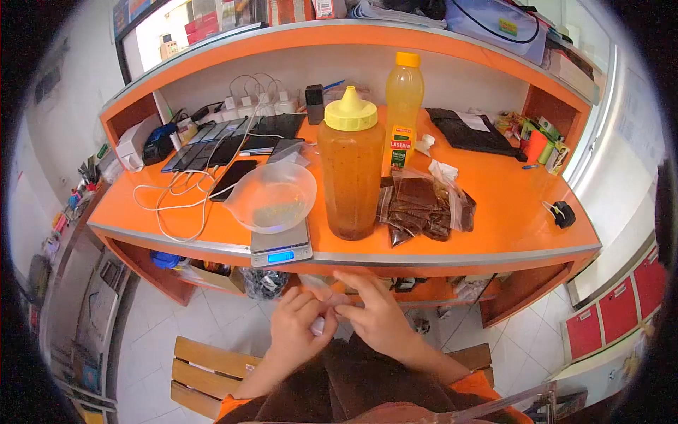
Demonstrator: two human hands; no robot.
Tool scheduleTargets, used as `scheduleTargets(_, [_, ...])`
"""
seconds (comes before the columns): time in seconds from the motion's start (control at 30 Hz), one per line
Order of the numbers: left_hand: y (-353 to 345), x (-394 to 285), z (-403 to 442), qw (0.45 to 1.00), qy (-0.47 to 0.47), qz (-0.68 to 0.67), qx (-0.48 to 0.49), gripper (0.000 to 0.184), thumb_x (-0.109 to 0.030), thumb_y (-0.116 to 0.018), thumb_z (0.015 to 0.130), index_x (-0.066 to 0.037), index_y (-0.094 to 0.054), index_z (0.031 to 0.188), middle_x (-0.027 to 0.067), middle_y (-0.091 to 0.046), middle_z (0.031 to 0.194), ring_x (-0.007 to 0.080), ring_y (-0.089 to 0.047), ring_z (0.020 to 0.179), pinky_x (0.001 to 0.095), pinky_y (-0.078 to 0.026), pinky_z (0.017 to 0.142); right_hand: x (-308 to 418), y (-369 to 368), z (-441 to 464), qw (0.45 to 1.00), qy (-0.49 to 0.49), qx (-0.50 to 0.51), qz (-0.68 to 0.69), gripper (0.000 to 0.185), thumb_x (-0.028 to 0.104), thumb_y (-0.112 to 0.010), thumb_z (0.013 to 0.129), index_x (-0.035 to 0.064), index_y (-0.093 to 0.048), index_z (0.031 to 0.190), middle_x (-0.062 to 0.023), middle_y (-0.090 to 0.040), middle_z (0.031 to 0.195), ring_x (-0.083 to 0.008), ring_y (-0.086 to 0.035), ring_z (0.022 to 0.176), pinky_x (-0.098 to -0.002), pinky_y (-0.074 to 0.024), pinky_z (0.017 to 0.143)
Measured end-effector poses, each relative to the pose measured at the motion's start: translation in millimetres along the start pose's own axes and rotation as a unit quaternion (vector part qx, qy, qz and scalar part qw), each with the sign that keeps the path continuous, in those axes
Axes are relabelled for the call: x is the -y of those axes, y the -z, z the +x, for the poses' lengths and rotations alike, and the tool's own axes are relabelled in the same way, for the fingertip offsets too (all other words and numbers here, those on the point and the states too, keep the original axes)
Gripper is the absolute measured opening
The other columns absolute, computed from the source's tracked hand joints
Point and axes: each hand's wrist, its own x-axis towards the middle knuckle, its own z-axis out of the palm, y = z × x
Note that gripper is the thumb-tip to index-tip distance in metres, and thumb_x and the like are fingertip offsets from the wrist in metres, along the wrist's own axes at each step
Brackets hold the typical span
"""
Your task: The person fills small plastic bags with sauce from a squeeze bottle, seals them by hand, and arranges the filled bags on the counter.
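It looks like a small shop or office, I can't tell which: the orange desk (508,219) before me holds dark phones (239,180), white chargers (265,106), a digital scale (263,244) and filled packets (422,210), with red cabinet doors (620,309) beyond.

A piece of thin, see-through plastic (317,287), crumpled and pale, is pinched between a person's left hand (299,319) and right hand (376,316), seen from where I stand. One end pokes up past the fingertips; whitish material shows below, perhaps the same piece.
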Motion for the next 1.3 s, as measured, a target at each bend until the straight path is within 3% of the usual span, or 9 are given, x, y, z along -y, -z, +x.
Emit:
scheduleTargets(0.17, [5.6,4.6,2.2,0.997,-0.037,-0.036,0.061,0.042,-0.005,-0.070,0.062,-0.002,-0.056,0.102,0.0116,-0.057,0.095,0.0294,-0.056,0.083,0.0364,-0.047,0.071,4.0,5.3,5.0,0.998,-0.053,0.035,-0.013,0.029,0.007,-0.069,0.067,0.0006,-0.061,0.093,-0.0197,-0.034,0.137,-0.0391,-0.044,0.115,-0.0461,-0.0376,0.097])
scheduleTargets(0.37, [10.2,16.3,4.0,0.999,-0.044,-0.006,0.017,0.059,-0.008,-0.074,0.065,-0.004,-0.050,0.119,0.0136,-0.056,0.110,0.0306,-0.054,0.088,0.0383,-0.045,0.076,-5.1,4.5,22.0,0.990,-0.033,-0.006,0.140,0.026,0.008,-0.072,0.067,0.0052,-0.062,0.090,-0.0179,-0.043,0.126,-0.0355,-0.045,0.112,-0.0423,-0.0393,0.093])
scheduleTargets(0.43, [11.9,19.6,3.4,0.996,-0.017,-0.068,-0.050,0.061,-0.009,-0.076,0.065,-0.004,-0.051,0.120,0.0134,-0.055,0.112,0.0283,-0.055,0.088,0.0356,-0.045,0.076,-30.4,6.1,40.3,0.977,0.035,-0.203,0.048,0.037,0.011,-0.075,0.067,0.0064,-0.059,0.101,-0.0166,-0.049,0.117,-0.0323,-0.047,0.108,-0.0400,-0.0403,0.090])
scheduleTargets(0.5, [16.2,28.8,-0.4,0.984,0.039,-0.164,-0.061,0.062,-0.010,-0.077,0.065,-0.003,-0.050,0.121,0.0128,-0.056,0.113,0.0240,-0.055,0.091,0.0322,-0.045,0.076,-39.0,19.3,77.0,0.942,-0.038,-0.333,0.018,0.058,0.010,-0.080,0.063,0.0022,-0.052,0.113,-0.0134,-0.054,0.117,-0.0270,-0.052,0.108,-0.0392,-0.0426,0.088])
scheduleTargets(0.67, [29.3,38.3,10.4,0.865,0.159,-0.472,-0.065,0.067,-0.009,-0.077,0.070,0.000,-0.043,0.126,0.0125,-0.058,0.109,0.0183,-0.054,0.102,0.0296,-0.046,0.083,-75.0,29.1,122.3,0.930,-0.212,-0.103,0.280,0.083,0.024,-0.087,0.057,-0.0005,-0.042,0.123,-0.0180,-0.045,0.129,-0.0291,-0.044,0.120,-0.0396,-0.0371,0.098])
scheduleTargets(0.87, [49.0,59.5,21.9,0.826,0.094,-0.556,-0.026,0.078,-0.013,-0.074,0.072,-0.003,-0.028,0.134,0.0125,-0.059,0.105,0.0194,-0.055,0.102,0.0306,-0.045,0.083,-40.5,64.8,120.0,0.987,0.070,-0.140,-0.048,0.076,0.014,-0.082,0.053,0.0064,-0.047,0.120,-0.0115,-0.048,0.120,-0.0310,-0.046,0.114,-0.0438,-0.0338,0.102])
scheduleTargets(1.03, [54.0,55.2,27.7,0.793,0.130,-0.595,-0.005,0.081,-0.015,-0.073,0.069,-0.004,-0.026,0.135,0.0093,-0.059,0.101,0.0185,-0.058,0.096,0.0299,-0.045,0.082,-32.5,96.1,130.9,0.927,0.233,-0.070,-0.284,0.058,0.009,-0.069,0.063,0.0130,-0.051,0.118,-0.0042,-0.051,0.117,-0.0265,-0.047,0.114,-0.0506,-0.0307,0.104])
scheduleTargets(1.13, [47.8,50.5,32.2,0.784,0.164,-0.599,-0.005,0.087,-0.029,-0.080,0.064,-0.005,-0.032,0.132,0.0098,-0.059,0.110,0.0213,-0.058,0.100,0.0343,-0.046,0.085,-26.3,108.8,135.8,0.890,0.300,-0.047,-0.339,0.053,0.004,-0.067,0.065,0.0132,-0.054,0.116,-0.0035,-0.052,0.119,-0.0244,-0.047,0.115,-0.0523,-0.0299,0.106])
scheduleTargets(1.3, [34.9,61.2,34.7,0.792,0.166,-0.587,0.025,0.084,-0.025,-0.077,0.066,-0.004,-0.031,0.133,0.0084,-0.058,0.107,0.0193,-0.058,0.099,0.0299,-0.046,0.083,-11.5,122.9,146.0,0.849,0.377,-0.050,-0.367,0.032,0.012,-0.056,0.075,0.0127,-0.061,0.106,-0.0020,-0.057,0.113,-0.0218,-0.051,0.111,-0.0510,-0.0339,0.103])
